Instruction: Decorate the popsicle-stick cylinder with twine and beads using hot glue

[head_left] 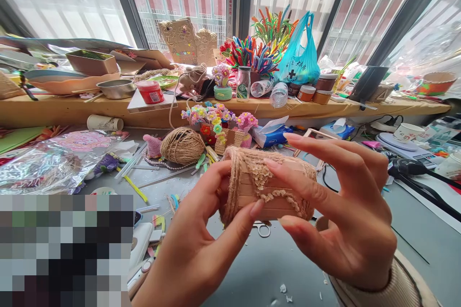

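Note:
A small cylinder covered with flat wooden sticks point(248, 201) lies on its side in the air over the table. Jute twine wraps its ends, and braided trim and a patch of small pale pieces decorate its face. My left hand point(212, 230) holds it by the left end, thumb across the front, other fingers partly hidden behind. My right hand point(345, 201) is at the right end with fingers spread; one fingertip touches the decorated face, and the thumb is apart below. A ball of jute twine point(182, 146) lies beyond my left hand. Scissors point(263, 230) show partly beneath the cylinder.
Crochet and pipe-cleaner flowers point(216, 115) stand behind the twine ball, beside a blue tissue pack point(272, 133). A wooden ledge point(151, 111) under the windows carries jars, a metal bowl point(115, 88) and a blue bag point(300, 53). Black cables point(414, 172) and a scale point(406, 146) are right; pixelation covers the lower left.

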`<state>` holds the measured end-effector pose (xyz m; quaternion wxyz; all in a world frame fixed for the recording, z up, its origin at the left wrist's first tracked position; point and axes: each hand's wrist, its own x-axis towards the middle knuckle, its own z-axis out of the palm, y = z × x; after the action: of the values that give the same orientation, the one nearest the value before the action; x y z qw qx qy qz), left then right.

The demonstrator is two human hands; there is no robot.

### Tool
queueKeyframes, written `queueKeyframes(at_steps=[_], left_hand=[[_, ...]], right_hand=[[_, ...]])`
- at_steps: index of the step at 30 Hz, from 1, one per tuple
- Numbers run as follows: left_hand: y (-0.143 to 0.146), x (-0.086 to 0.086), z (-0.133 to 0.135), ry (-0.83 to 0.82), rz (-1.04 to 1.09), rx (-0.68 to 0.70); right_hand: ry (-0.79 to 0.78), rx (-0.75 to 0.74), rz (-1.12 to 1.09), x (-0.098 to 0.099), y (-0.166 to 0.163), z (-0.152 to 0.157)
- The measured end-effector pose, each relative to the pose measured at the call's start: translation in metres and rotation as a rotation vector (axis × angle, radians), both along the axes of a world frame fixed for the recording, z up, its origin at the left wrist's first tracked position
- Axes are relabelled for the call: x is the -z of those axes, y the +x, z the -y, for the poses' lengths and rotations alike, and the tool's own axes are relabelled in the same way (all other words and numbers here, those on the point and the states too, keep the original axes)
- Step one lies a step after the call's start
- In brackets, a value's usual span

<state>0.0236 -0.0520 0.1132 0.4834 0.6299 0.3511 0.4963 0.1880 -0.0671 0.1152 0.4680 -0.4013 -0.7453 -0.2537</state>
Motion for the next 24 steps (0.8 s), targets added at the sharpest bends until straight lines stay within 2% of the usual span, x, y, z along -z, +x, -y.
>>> queueKeyframes(at_steps=[24], left_hand=[[-0.0028, -0.001, -0.0003, 0.026, -0.065, -0.005]], right_hand=[[0.066, 0.022, 0.019, 0.0022, 0.0005, -0.0028]])
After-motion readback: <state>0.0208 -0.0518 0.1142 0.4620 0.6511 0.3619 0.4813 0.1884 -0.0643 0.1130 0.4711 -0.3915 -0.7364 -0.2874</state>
